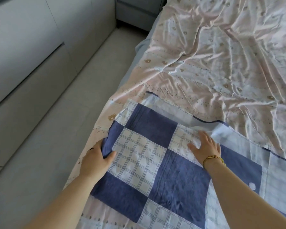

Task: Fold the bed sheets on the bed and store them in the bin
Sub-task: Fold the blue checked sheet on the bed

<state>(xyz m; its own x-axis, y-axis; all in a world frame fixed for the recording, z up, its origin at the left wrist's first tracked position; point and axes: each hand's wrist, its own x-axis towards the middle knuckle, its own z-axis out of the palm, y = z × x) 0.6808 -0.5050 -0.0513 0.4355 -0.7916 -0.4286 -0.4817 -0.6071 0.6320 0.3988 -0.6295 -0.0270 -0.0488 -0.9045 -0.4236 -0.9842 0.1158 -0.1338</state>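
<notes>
A blue and white checked sheet (155, 162) lies partly folded at the near end of the bed, with its pale underside turned up along the far and right edges. My left hand (96, 157) grips the sheet's left edge, thumb on top and fingers under the fold. My right hand (205, 147) rests flat on the sheet with straight, spread fingers; a gold bracelet is on that wrist. Under it, a wrinkled pink sheet (221, 55) with small bear prints covers the rest of the bed. No bin is in view.
A grey tiled floor (69, 104) runs along the bed's left side. Pale grey cabinets (23, 47) line the left wall. A grey nightstand (135, 12) stands at the far end by the head of the bed.
</notes>
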